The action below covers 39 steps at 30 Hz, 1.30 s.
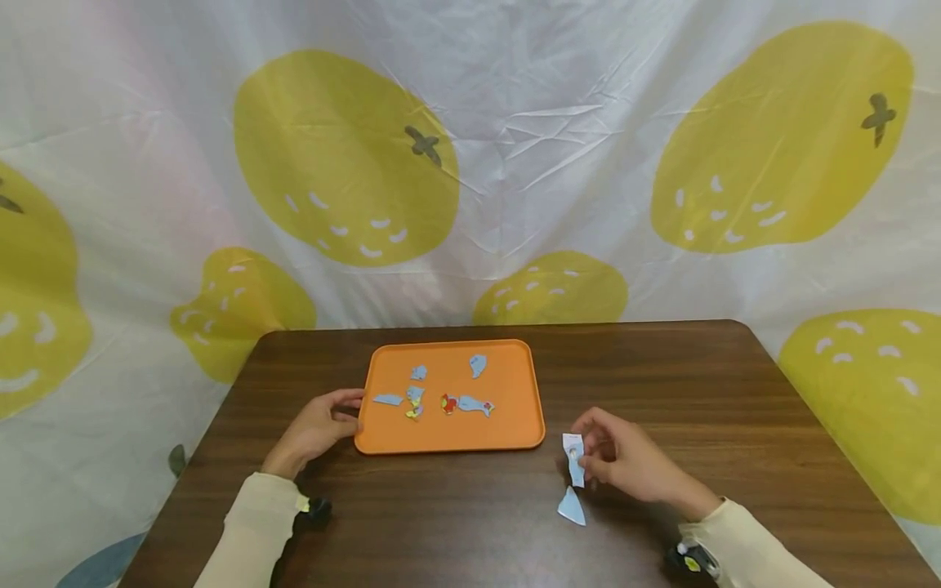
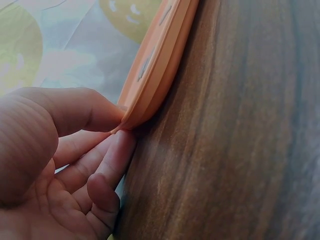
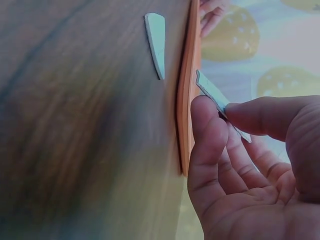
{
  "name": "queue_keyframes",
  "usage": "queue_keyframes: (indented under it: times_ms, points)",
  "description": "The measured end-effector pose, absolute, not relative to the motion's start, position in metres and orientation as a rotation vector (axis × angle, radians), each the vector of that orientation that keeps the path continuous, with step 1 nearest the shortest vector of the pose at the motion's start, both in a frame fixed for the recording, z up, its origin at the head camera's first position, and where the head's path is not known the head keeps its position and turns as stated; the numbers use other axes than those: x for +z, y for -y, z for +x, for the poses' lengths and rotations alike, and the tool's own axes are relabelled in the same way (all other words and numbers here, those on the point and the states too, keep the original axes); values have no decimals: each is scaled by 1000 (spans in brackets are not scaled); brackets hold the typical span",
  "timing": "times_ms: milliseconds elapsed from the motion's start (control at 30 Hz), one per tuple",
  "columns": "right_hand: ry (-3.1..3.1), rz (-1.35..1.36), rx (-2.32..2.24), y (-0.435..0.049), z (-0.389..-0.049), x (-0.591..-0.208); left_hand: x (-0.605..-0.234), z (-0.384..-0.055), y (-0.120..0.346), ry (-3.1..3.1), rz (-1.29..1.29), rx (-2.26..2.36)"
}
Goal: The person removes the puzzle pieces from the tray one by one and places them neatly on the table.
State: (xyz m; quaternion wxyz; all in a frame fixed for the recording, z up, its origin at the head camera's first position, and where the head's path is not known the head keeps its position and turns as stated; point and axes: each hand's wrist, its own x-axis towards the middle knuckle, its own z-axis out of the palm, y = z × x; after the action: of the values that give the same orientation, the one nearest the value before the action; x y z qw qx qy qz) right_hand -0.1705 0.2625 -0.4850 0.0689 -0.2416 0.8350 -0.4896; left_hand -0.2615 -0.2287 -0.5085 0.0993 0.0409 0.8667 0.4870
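My left hand (image 1: 316, 429) pinches the left rim of an orange tray (image 1: 507, 434), thumb on top and fingertips under the edge in the left wrist view. Between thumb and fingertips, my right hand (image 1: 628, 457) holds a thin light-blue jigsaw piece (image 1: 572, 447) up off the table, to the right of the tray. Below it a second pale-blue piece (image 1: 572, 508), roughly triangular, lies flat on the wood. Several small pieces rest scattered on the tray, among them a blue one with a red flower (image 1: 474, 404), a red one (image 1: 448, 403) and a narrow blue strip (image 1: 387, 399).
The dark brown wooden table (image 1: 456, 523) carries all of this. Behind its far edge hangs a white cloth (image 1: 515, 163) printed with large yellow fruits. Black wrist bands (image 1: 318, 511) sit at both cream sleeves (image 1: 250, 523).
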Motion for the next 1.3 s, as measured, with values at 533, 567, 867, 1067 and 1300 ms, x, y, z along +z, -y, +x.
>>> queue_keyframes:
  times_ms: [533, 567, 867, 1067, 1300]
  points:
    - [-2419, -696, -1527, -276, -151, -493, -509, -261, 227, -2551, 96, 1443]
    - [-2415, -690, -1528, -278, -150, -494, -509, -261, 227, -2550, 93, 1443]
    - [-2395, -622, -1555, -286, -141, -496, -506, -259, 228, -2550, 123, 1445]
    - [-2377, -612, -1566, -287, -139, -499, -504, -258, 227, -2547, 118, 1447]
    - [-2471, -595, -1460, -287, -141, -501, -507, -260, 226, -2547, 118, 1449]
